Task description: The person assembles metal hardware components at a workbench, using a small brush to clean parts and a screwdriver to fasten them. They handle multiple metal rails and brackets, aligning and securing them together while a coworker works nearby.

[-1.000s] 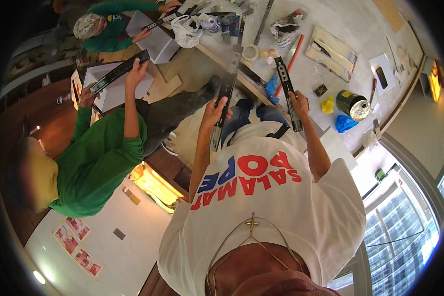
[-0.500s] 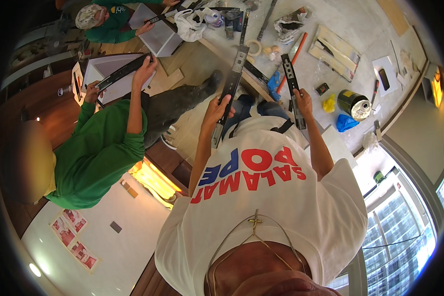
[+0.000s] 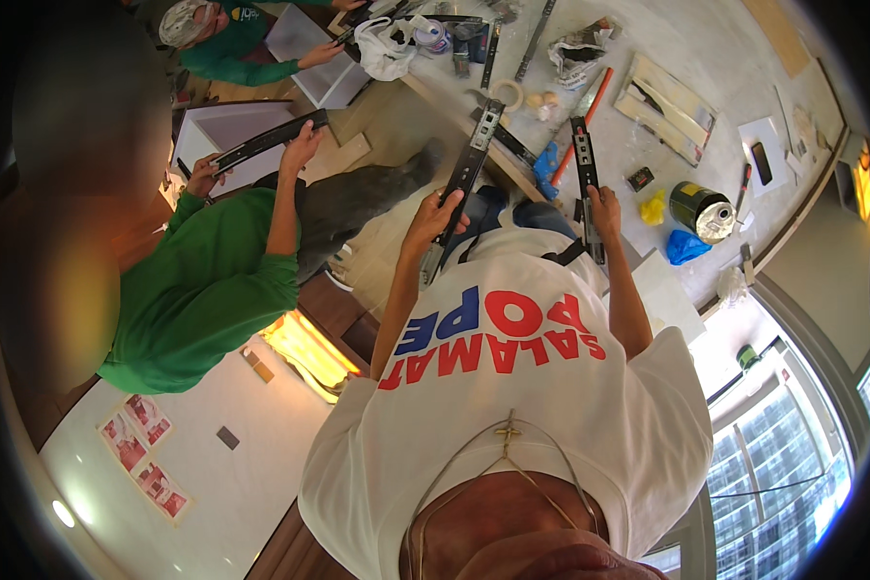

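Observation:
My left hand (image 3: 437, 222) is closed round the lower part of a long black metal drawer slide (image 3: 472, 155), held tilted with its far end toward the table and a silvery bracket near that end. In my right hand (image 3: 604, 211) is a second black drawer slide (image 3: 586, 155), closer to upright and apart from the first. Both slides are in front of my white shirt and the table's near edge. The fingers of both hands wrap the rails, and part of each grip is hidden behind the metal.
At my left a co-worker in green holds another black slide (image 3: 269, 142) beside a pale drawer box (image 3: 227, 130). Farther back, another person works at a grey box (image 3: 304, 48). The table (image 3: 686, 48) bears an orange-red rod (image 3: 582, 126), a can (image 3: 701, 211) and a phone (image 3: 762, 162).
The whole view has shifted slightly. Both slides in my hands stay gripped, their far ends a little farther right. The near co-worker's head has moved up in the picture.

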